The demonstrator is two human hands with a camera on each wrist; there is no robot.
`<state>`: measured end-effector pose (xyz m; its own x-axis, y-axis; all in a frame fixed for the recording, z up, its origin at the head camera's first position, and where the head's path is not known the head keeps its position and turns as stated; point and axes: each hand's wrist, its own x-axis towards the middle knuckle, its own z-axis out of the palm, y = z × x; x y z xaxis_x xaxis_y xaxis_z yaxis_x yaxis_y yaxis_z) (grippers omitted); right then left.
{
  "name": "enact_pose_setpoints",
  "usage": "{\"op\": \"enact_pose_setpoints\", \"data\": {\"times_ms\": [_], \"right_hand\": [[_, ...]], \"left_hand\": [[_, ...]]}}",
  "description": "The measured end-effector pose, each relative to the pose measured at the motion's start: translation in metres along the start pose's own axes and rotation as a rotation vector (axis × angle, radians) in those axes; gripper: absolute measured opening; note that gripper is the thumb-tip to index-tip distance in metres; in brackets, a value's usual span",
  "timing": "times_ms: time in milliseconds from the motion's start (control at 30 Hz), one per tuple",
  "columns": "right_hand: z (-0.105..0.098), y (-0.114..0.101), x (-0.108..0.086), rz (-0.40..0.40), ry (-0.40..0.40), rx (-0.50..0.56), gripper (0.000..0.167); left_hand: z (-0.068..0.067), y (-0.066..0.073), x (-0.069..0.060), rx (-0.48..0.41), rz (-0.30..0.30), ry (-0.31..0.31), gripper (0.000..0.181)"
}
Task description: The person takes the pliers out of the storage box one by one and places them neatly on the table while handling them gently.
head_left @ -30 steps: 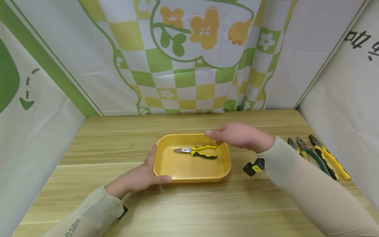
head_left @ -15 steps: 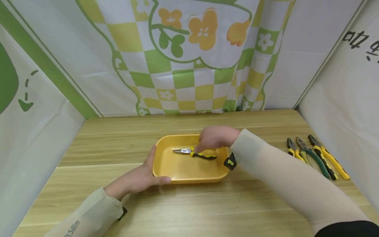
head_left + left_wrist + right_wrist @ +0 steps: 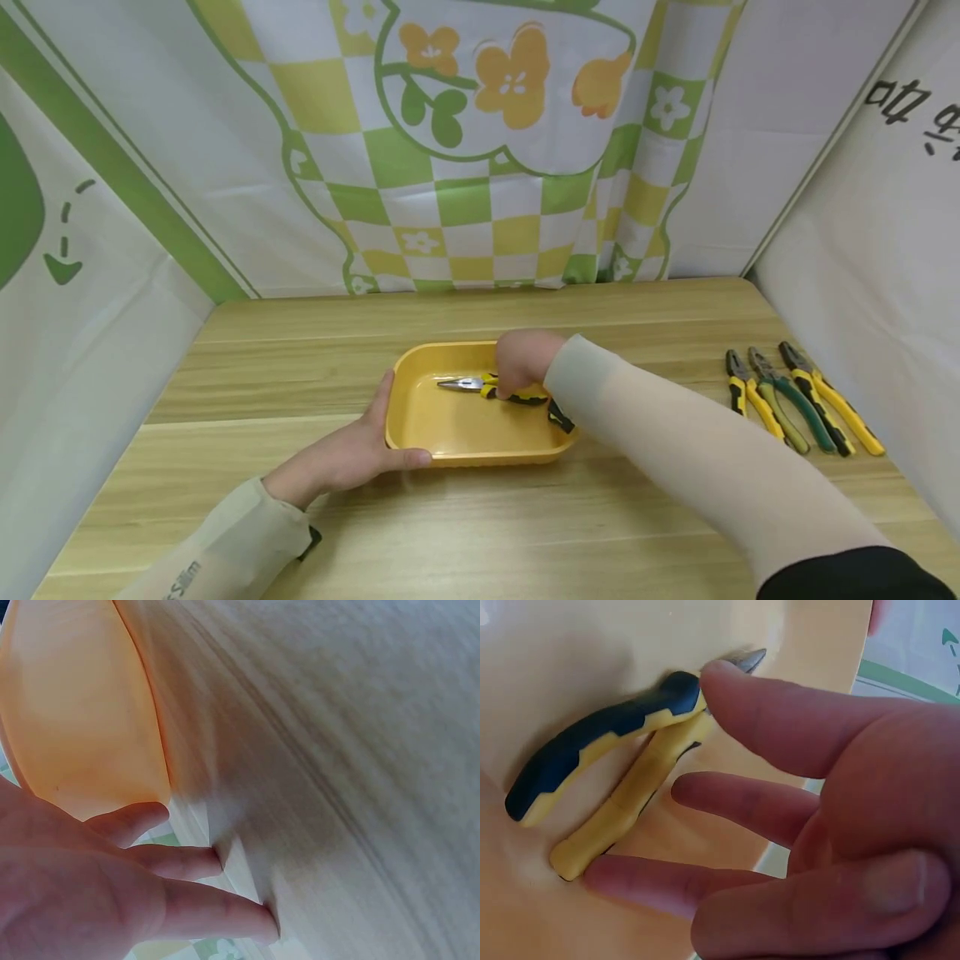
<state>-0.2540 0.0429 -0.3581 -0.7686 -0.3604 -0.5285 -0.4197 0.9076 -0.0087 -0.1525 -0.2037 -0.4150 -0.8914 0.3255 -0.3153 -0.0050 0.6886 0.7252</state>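
Note:
A pair of needle-nose pliers (image 3: 463, 384) with black and yellow handles lies in a yellow plastic tray (image 3: 480, 455). My right hand (image 3: 522, 360) reaches into the tray and grips them. Up close in the right wrist view, the thumb (image 3: 765, 720) is at the black handle near the pivot, and the fingers (image 3: 742, 801) lie along the yellow handle; the index finger is hidden. My left hand (image 3: 352, 454) steadies the tray's near left corner, thumb along the front wall. In the left wrist view its fingers (image 3: 202, 911) are straight and spread beside the tray's outer wall (image 3: 82, 697).
Three other pliers lie side by side at the table's right: a yellow-black pair (image 3: 744, 388), a green-handled pair (image 3: 797, 398) and a larger yellow-black pair (image 3: 828, 396). The wooden table (image 3: 285, 350) meets a patterned curtain (image 3: 480, 217) behind and fabric walls at the sides.
My right hand has come down and left from above the tray's back right rim onto the pliers. The left hand and tray have stayed put.

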Motion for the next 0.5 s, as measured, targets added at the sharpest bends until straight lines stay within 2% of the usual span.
{"op": "enact_pose_setpoints", "data": {"times_ms": [267, 500], "right_hand": [[0.002, -0.011, 0.001, -0.013, 0.022, -0.123, 0.016], [0.007, -0.018, 0.005, -0.03, 0.02, -0.241, 0.018]], "left_hand": [[0.0, -0.002, 0.0, -0.008, 0.016, 0.0, 0.136], [0.002, -0.003, 0.001, -0.019, 0.023, 0.011, 0.136]]}}
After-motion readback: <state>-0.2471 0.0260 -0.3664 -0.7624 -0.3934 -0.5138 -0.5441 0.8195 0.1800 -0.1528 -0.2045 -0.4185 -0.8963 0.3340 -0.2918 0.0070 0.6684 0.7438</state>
